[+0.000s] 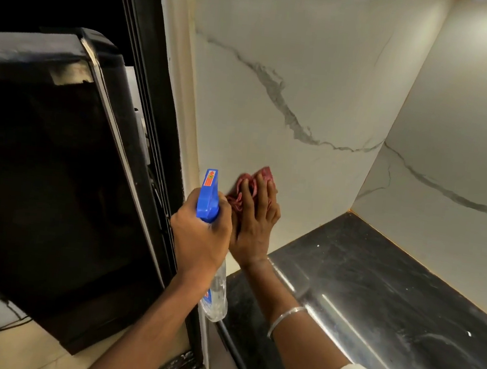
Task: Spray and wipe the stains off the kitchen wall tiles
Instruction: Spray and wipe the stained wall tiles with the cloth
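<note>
Currently right grip spread flat, pressing red cloth to wall tile, left grip curled round spray bottle; I'd press evenly, strokes overlapping, nozzle aside.

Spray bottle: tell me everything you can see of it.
The clear plastic spray bottle with a blue trigger head is held off the surfaces, tilted, nozzle end up and toward the white marble-look wall tile. The blue head bears an orange sticker with a green mark. The left hand curls round the neck, hiding the trigger; nothing else touches it. The see-through body hangs below that hand, beside the end of the dark stone counter, with part of a red and blue label showing.
</note>
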